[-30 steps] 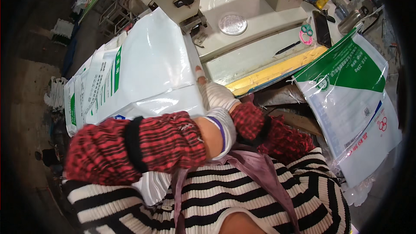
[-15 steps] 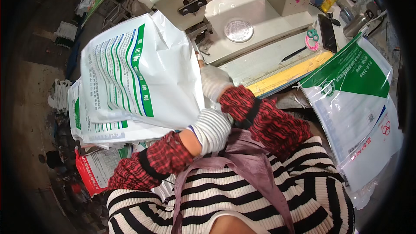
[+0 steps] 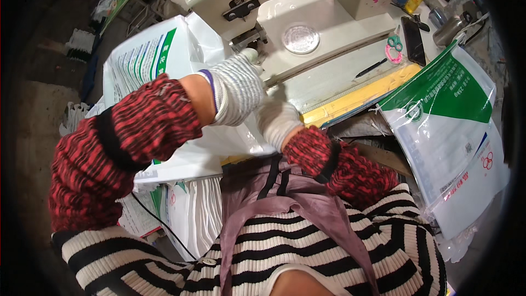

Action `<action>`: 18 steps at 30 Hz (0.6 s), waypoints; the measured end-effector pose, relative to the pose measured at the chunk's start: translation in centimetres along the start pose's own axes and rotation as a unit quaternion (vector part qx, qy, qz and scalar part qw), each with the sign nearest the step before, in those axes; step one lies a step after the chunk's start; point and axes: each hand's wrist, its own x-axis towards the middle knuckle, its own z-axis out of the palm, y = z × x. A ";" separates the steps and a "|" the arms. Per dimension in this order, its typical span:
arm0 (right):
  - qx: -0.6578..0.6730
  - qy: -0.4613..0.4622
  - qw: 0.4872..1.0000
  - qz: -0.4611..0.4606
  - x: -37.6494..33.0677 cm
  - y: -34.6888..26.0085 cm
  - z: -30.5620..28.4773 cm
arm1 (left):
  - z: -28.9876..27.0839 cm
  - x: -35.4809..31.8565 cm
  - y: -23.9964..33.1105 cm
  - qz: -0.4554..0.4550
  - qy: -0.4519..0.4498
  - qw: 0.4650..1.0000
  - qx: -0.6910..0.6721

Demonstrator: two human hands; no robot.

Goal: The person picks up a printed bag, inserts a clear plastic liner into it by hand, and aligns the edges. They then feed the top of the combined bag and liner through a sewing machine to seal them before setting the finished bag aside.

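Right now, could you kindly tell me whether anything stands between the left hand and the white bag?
Nothing visible does: the left hand overlaps the white bag in this view, next to the sewing machine. The right hand is just lower right, not between them. Actual contact cannot be told.

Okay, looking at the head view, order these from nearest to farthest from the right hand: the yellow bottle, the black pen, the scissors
From the right hand:
1. Black pen: to its right, farther up the picture.
2. Scissors: just past the pen, up and right.
3. Yellow bottle: farthest, toward the upper right corner.
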 end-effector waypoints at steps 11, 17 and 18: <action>0.071 0.002 0.997 0.020 0.8 -0.1 -3.3 | 7.3 -2.0 -4.8 -0.203 -0.115 0.967 -0.099; 0.134 -0.034 0.990 -0.009 1.2 2.2 -2.4 | 13.6 -4.5 3.7 -0.011 0.053 0.901 -0.430; 0.138 -0.040 0.990 -0.005 1.6 2.9 -1.7 | 11.8 -4.9 5.4 -0.066 -0.160 0.892 -0.417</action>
